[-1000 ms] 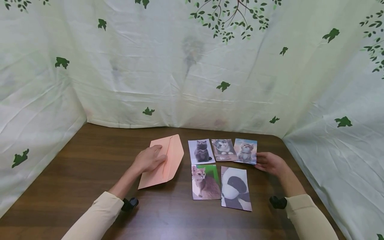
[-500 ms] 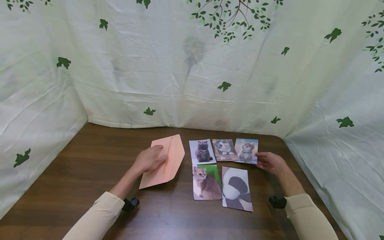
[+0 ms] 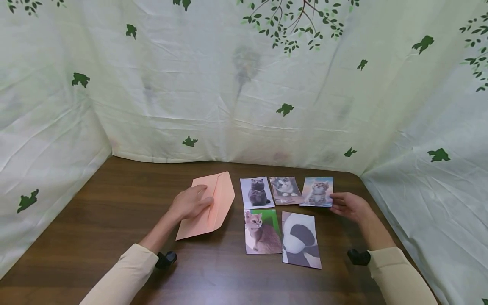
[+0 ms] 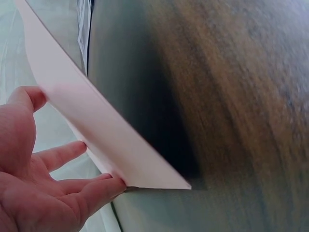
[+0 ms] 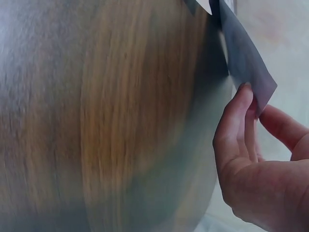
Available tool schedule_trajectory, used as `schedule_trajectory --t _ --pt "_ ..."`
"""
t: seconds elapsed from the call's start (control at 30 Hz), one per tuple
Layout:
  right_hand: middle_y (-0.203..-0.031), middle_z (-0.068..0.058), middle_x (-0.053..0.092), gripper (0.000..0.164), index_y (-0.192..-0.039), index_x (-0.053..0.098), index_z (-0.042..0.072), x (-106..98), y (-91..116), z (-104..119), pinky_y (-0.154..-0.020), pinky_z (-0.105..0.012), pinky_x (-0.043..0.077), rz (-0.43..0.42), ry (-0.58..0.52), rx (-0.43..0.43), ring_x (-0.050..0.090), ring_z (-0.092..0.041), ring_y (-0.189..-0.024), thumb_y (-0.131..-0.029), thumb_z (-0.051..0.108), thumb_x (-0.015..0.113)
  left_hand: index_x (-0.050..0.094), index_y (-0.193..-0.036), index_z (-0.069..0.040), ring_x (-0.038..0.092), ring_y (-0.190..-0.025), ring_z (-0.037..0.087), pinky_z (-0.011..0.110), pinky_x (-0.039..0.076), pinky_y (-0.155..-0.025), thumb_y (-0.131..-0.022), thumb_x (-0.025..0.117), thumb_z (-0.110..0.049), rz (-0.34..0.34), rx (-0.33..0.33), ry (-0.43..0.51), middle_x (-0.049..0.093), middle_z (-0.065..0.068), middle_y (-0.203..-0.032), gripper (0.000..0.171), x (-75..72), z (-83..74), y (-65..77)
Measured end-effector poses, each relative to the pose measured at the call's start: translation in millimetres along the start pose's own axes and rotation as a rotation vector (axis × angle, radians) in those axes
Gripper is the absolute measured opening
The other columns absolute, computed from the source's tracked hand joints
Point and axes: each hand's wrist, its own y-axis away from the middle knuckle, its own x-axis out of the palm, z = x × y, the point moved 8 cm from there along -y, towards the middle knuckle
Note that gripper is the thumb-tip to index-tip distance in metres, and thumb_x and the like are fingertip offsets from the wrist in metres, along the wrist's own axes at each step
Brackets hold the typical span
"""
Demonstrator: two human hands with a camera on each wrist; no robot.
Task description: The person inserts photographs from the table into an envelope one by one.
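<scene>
Thin rectangular kitten card [image 3: 317,192] shifted rightward, fingers [image 5: 235,116] pinching.

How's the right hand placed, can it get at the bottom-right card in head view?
Likely yes: nothing shows between the right hand and the bottom-right card. The hand pinches the top-right card, though, so probably must release that first.

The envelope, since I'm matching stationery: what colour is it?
The envelope is salmon pink; it shows best in the head view.
</scene>
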Motion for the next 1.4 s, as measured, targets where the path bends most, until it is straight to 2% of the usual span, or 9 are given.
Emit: schedule_trajectory --t 0.47,0.73,0.8,0.97,1.2,1.4 --pt "-0.081 0.001 0.068 0.010 -0.110 0.056 0.006 -11.1 12.5 10.9 -0.074 -0.030 0.061 -0.004 -0.024 0.008 0.068 -0.015 -0.076 -0.103 0.012 0.052 0.055 -0.141 0.001 0.054 -0.129 0.048 0.061 0.043 -0.103 -0.096 0.053 -0.037 -0.023 0.004 0.001 0.059 0.024 -0.141 0.058 -1.6 1.8 2.0" --pt "-0.084 0.002 0.068 0.032 -0.134 0.046 0.001 -19.2 19.9 17.0 -0.084 -0.033 0.061 -0.006 0.015 -0.012 0.070 -0.014 -0.079 -0.105 0.015 0.050 0.055 -0.141 0.000 0.055 -0.126 0.050 0.061 0.044 -0.101 -0.095 0.053 -0.035 -0.022 -0.005 0.003 0.059 0.025 -0.140 0.058 -2.9 0.3 3.5" --pt "-0.084 0.002 0.068 0.034 -0.136 0.045 0.000 -19.8 21.7 18.4 -0.085 -0.034 0.061 0.004 0.028 -0.014 0.071 -0.014 -0.079 -0.105 0.015 0.049 0.055 -0.141 0.000 0.056 -0.126 0.050 0.061 0.044 -0.101 -0.094 0.053 -0.035 -0.023 -0.004 -0.001 0.059 0.025 -0.139 0.058 -3.1 0.1 3.5" --pt "-0.084 0.001 0.071 0.028 -0.130 0.048 0.001 -19.9 26.0 23.3 -0.087 -0.036 0.060 0.008 0.020 -0.011 0.073 -0.015 -0.078 -0.105 0.013 0.050 0.055 -0.141 0.000 0.056 -0.125 0.049 0.061 0.044 -0.101 -0.095 0.053 -0.035 -0.025 -0.003 0.000 0.059 0.026 -0.138 0.058 -3.4 0.0 3.9" --pt "-0.084 0.001 0.071 0.029 -0.129 0.048 0.002 -16.0 26.9 26.1 -0.084 -0.034 0.061 -0.017 0.041 -0.020 0.074 -0.015 -0.078 -0.103 0.013 0.053 0.054 -0.141 0.001 0.056 -0.126 0.048 0.061 0.044 -0.101 -0.095 0.052 -0.035 -0.024 -0.002 -0.006 0.060 0.026 -0.138 0.058 -2.9 0.6 3.4" --pt "-0.083 0.001 0.070 0.015 -0.115 0.056 0.003 -5.0 26.1 27.0 -0.077 -0.029 0.061 -0.001 0.051 -0.047 0.072 -0.014 -0.076 -0.103 0.012 0.051 0.054 -0.141 0.001 0.056 -0.126 0.048 0.060 0.045 -0.101 -0.095 0.052 -0.035 -0.023 0.001 -0.004 0.059 0.026 -0.139 0.058 -2.5 0.6 3.4"
